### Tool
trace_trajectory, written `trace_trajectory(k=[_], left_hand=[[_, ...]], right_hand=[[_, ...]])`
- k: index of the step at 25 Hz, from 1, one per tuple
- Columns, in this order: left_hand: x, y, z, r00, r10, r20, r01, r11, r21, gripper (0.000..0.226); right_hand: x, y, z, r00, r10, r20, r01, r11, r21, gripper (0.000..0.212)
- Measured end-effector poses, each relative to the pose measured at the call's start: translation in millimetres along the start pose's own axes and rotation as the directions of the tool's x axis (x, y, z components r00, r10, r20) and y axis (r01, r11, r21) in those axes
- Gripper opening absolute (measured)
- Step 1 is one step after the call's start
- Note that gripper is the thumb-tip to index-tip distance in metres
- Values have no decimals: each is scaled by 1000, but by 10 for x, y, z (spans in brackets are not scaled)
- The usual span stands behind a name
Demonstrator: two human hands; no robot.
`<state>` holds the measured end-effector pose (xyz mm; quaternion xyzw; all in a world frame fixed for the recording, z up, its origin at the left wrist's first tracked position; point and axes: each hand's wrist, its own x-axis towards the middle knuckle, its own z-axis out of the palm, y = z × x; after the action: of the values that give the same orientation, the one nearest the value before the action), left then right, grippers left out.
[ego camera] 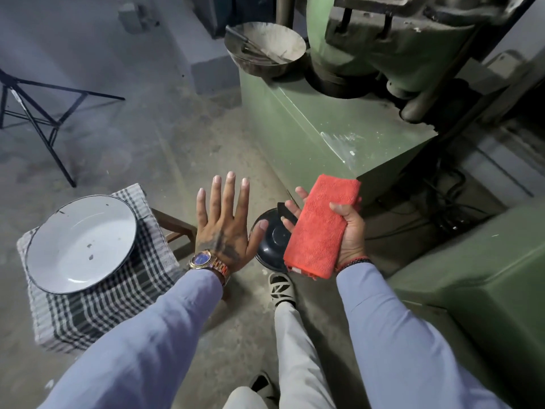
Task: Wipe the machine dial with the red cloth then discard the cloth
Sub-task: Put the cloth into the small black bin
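Observation:
A folded red cloth [321,225] lies in my right hand [351,231], palm up, thumb pressing on top of it. My left hand [224,222] hovers palm down with fingers spread wide and holds nothing; a watch is on its wrist. Both hands are held out in front of me above the floor. The green machine [318,125] stands ahead and to the right; no dial on it shows in this view. A black round object [271,240] sits on the floor below, partly hidden by my hands.
A white enamel bowl [82,243] rests on a checked cloth [100,308] over a stool at the left. A metal bowl with tools [265,48] sits on the machine top. A black stand [38,113] is far left. Another green block [486,284] is at right.

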<state>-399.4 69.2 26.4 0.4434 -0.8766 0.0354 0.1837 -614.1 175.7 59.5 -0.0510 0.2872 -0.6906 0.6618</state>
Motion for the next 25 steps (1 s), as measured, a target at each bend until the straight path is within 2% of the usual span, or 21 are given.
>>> trace_trajectory(k=[4,9,13,15,16,17,18,20,22,23,24,25], left_hand=[[-96,-19,139,997,-2,80,2,1000,4,89],[-55,-14,259,993,0,118,-1,1000,9,89],[26,-12,425,993,20,114,-21,1000,8,89],[35,-11,539,994,26,108,-27,1000,7,89],[20,-27,606,993,24,112,-25,1000,5,89],[9,-50,697,993,19,116,-19,1000,3,89],[-18,-85,799,991,10,131,-10,1000,-1,89],[-42,-119,908,991,0,135,-1,1000,9,89],[-27,-185,1056,989,-21,146,21,1000,4,90],[-12,-206,1122,990,-21,138,21,1000,0,91],[3,-229,1192,990,-25,137,25,1000,4,91],[9,-244,1235,991,-31,130,30,999,12,91]], right_hand=[[51,68,-188,994,22,-103,-22,1000,9,82],[124,83,-255,975,31,-221,-38,999,-29,81],[285,187,-344,932,-16,-361,-83,963,-256,68],[401,315,-437,887,-113,-447,-138,860,-492,67],[465,377,-488,868,-178,-464,-191,743,-642,65],[538,427,-541,867,-229,-443,-243,581,-777,63],[616,480,-612,898,-226,-377,-270,394,-878,66],[816,556,-756,967,-109,-232,-238,-47,-970,88],[1102,667,-962,988,-51,-148,-154,-483,-862,103],[1234,733,-1067,992,-65,-107,-124,-657,-744,107],[1340,800,-1168,994,-76,-74,-106,-766,-634,113],[1401,845,-1235,994,-81,-76,-110,-817,-565,119]])
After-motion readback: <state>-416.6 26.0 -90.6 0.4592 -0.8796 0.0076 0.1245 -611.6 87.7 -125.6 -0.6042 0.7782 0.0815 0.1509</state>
